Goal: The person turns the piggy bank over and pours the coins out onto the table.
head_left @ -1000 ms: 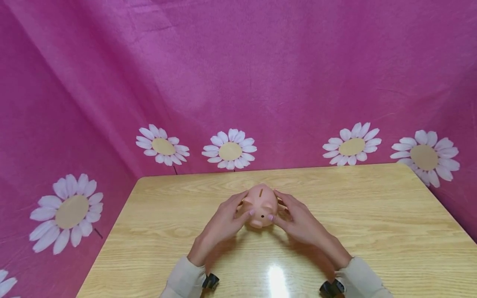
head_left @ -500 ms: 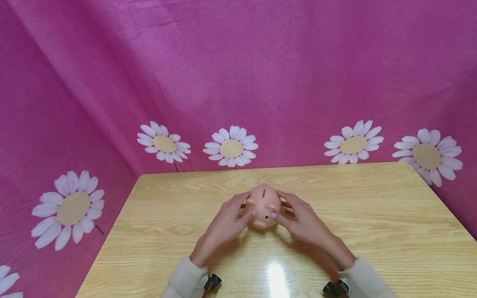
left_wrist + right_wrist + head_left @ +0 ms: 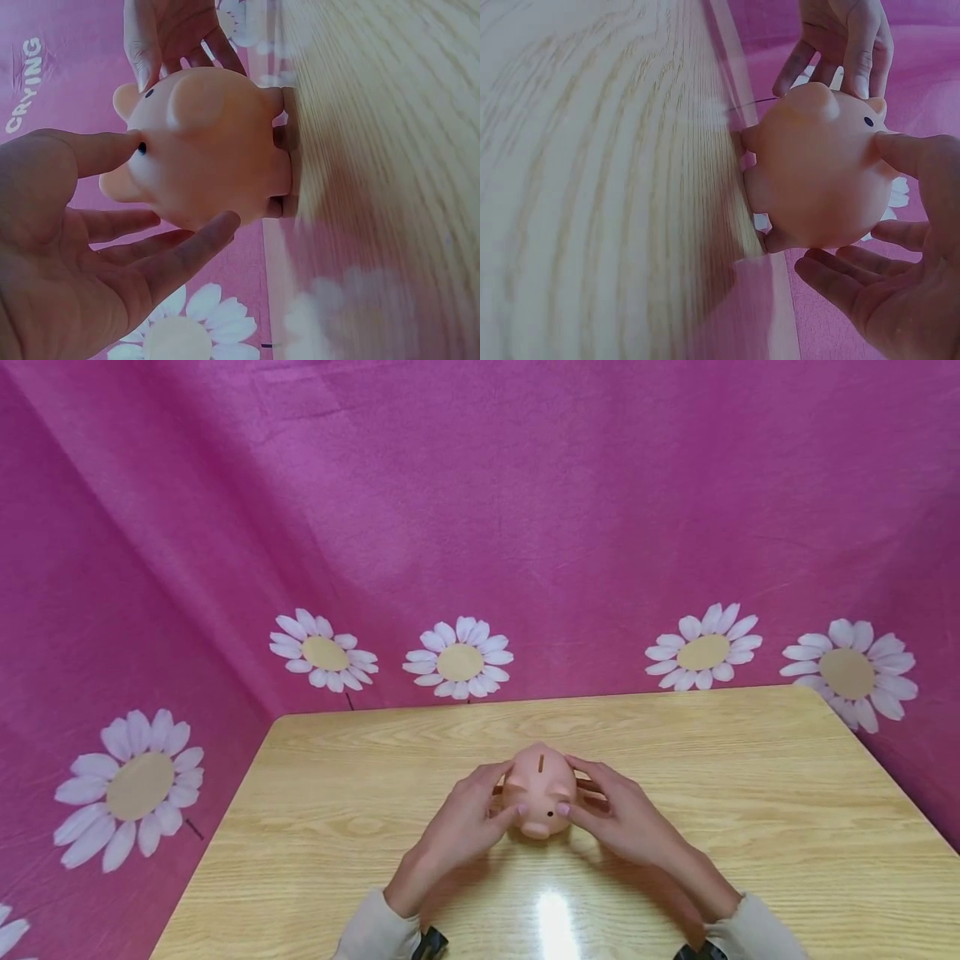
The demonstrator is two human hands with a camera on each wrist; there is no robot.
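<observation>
A pink piggy bank point(image 3: 542, 787) stands upright on its short legs on the wooden table, its snout facing me and the coin slot on top. My left hand point(image 3: 467, 817) holds it from the left, thumb by the eye and fingers spread along the side. On the other side my right hand point(image 3: 626, 818) grips it the same way, its thumb beside the black eye. In the left wrist view the feet of the piggy bank point(image 3: 217, 150) are right at the tabletop. The right wrist view shows the round side of the piggy bank point(image 3: 810, 169) between both hands.
The light wood table point(image 3: 360, 777) reaches back to a pink cloth point(image 3: 480, 527) printed with white daisies. Another cloth wall stands along the left edge. A bright light reflection point(image 3: 557, 927) lies on the tabletop in front.
Both hands have brought the piggy bank a little toward me and to the right, keeping their hold on it. The head view has shifted slightly.
</observation>
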